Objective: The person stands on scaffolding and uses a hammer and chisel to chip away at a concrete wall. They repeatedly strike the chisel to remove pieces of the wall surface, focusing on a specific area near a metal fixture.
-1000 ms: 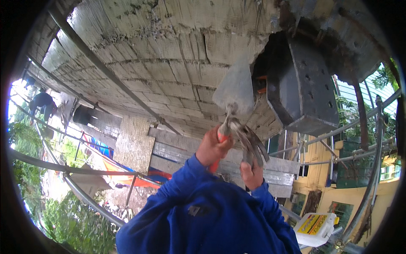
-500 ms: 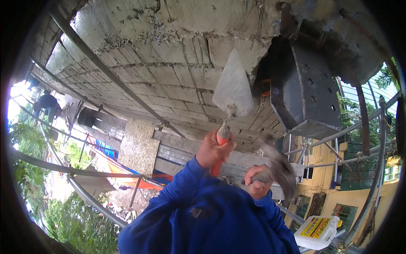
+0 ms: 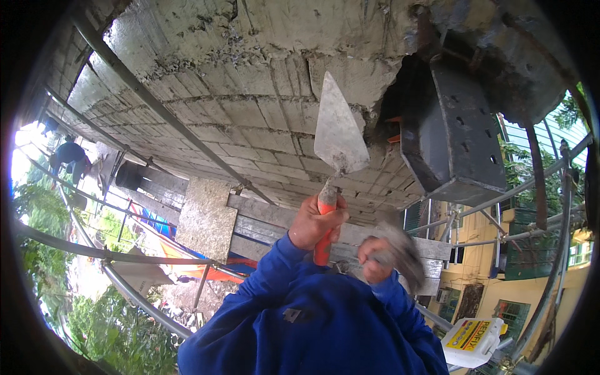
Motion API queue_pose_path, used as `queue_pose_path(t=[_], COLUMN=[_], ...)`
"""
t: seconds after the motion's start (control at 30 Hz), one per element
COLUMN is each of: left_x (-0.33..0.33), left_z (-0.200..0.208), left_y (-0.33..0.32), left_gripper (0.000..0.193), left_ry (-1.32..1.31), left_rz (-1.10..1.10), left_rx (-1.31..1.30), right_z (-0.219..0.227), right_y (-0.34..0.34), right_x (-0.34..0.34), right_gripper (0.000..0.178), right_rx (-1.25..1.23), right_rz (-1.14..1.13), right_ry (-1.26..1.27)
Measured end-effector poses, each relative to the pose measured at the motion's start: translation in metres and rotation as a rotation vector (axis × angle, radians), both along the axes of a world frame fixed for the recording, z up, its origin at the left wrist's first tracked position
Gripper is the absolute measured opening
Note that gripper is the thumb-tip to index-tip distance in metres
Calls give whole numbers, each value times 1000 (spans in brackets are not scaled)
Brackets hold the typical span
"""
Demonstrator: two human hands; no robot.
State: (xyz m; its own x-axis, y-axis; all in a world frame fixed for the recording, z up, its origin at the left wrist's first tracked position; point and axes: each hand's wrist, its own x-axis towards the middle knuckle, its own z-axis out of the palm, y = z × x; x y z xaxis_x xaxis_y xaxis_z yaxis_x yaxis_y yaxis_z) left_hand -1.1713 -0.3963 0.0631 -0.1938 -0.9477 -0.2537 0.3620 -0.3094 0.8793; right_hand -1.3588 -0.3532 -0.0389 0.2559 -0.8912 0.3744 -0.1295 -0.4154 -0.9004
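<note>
My left hand (image 3: 314,220) is closed around the orange handle of a pointing trowel (image 3: 340,134). Its pointed, mortar-smeared blade stands up in front of the block wall (image 3: 250,112), tip toward the wall's upper part; whether it touches the wall I cannot tell. To the right and a little lower, my right hand (image 3: 375,259) grips the handle of a grey tool (image 3: 403,256). Motion smears that tool's broad head, so its exact kind is unclear. Both hands are in front of my chest, in blue sleeves.
A dark steel bracket with holes (image 3: 465,131) juts out at the right beside a broken wall edge. Scaffold tubes (image 3: 159,106) cross at left and right. Planks (image 3: 262,215) lie below the wall. A white jug (image 3: 473,342) is at lower right; another person (image 3: 70,159) is far left.
The trowel's blade has tilted slightly left at its tip. My right hand and the blurred tool have shifted a little to the left.
</note>
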Motion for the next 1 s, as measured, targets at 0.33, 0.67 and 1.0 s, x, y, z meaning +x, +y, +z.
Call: queue_pose_path(t=[0.33, 0.67, 1.0], left_x=[7, 9, 14], left_z=[-6, -9, -9], left_y=[-1, -2, -4], left_gripper=[13, 14, 13], left_ry=[44, 23, -60], left_rz=[18, 4, 28], left_rx=[-3, 41, -1], right_z=[-14, -25, 25], right_y=[3, 1, -6], right_x=[-1, 5, 19], right_gripper=[43, 52, 45], right_rx=[189, 74, -67], right_rz=[87, -51, 181], right_ry=[-439, -363, -624])
